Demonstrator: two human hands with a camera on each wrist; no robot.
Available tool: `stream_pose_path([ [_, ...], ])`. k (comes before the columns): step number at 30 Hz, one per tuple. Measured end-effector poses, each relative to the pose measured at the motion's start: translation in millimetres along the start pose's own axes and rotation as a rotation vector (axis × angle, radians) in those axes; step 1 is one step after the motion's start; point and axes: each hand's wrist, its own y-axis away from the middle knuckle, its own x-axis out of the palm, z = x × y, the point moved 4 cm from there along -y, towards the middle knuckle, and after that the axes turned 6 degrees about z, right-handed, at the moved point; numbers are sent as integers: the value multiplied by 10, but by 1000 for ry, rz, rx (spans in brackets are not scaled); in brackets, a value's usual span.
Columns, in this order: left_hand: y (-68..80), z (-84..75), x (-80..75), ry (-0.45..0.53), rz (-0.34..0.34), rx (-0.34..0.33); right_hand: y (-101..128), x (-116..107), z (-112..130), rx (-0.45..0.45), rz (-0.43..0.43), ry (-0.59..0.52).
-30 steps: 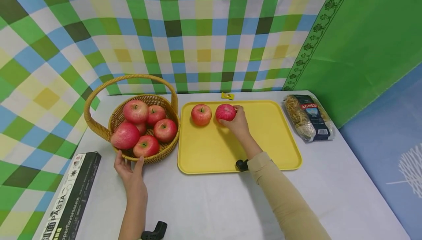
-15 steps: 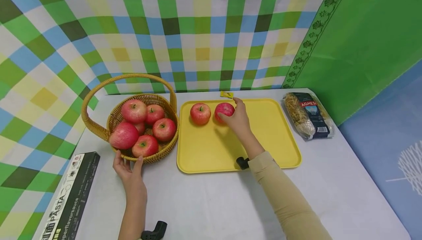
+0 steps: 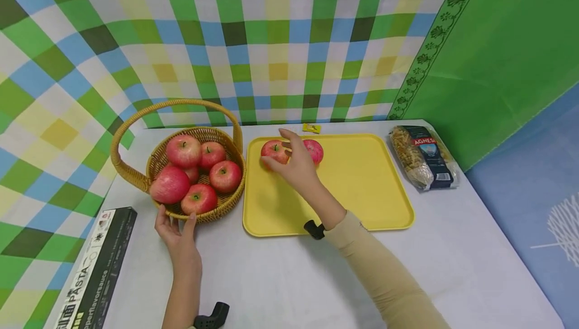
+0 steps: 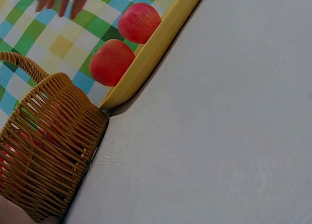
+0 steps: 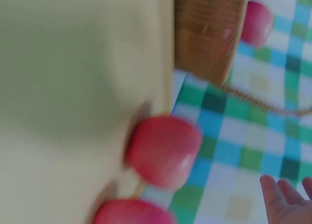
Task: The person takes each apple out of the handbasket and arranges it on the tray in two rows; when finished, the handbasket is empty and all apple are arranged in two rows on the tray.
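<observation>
Two red apples lie side by side at the far left of the yellow tray (image 3: 362, 188): the left apple (image 3: 273, 150) and the right apple (image 3: 315, 150). My right hand (image 3: 291, 160) hovers above them with fingers spread and holds nothing. In the right wrist view the left apple (image 5: 163, 151) and only my fingertips (image 5: 285, 199) show, blurred. A wicker basket (image 3: 158, 160) with a hoop handle holds several red apples (image 3: 199, 168). My left hand (image 3: 175, 228) rests against its near wall, fingers straight. The left wrist view shows the basket wall (image 4: 48, 151) and both tray apples (image 4: 111, 62).
A black pasta box (image 3: 97, 268) lies at the table's near left corner. A bag of pasta (image 3: 422, 158) sits right of the tray, and a small yellow packet (image 3: 311, 128) behind it. A checked cloth hangs close behind the table.
My right hand has let go of the right apple and moved left, above the left apple. The left hand stays at the basket.
</observation>
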Motion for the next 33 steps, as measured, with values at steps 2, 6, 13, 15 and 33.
stream_pose_path([
  [2, 4, -3, 11, 5, 0, 3, 16, 139, 136, -28, 57, 9],
  [6, 14, -15, 17, 7, 0, 9, 61, 448, 422, -81, 187, 69],
  [13, 20, -7, 10, 15, 0, 12, 89, 988, 697, -161, 351, 225],
  [15, 16, -5, 9, 33, 2, 21, 74, 1140, 721, -176, 389, 266],
  [33, 6, 9, -4, 32, 7, 10, -142, 1799, 727, -97, 450, 458],
])
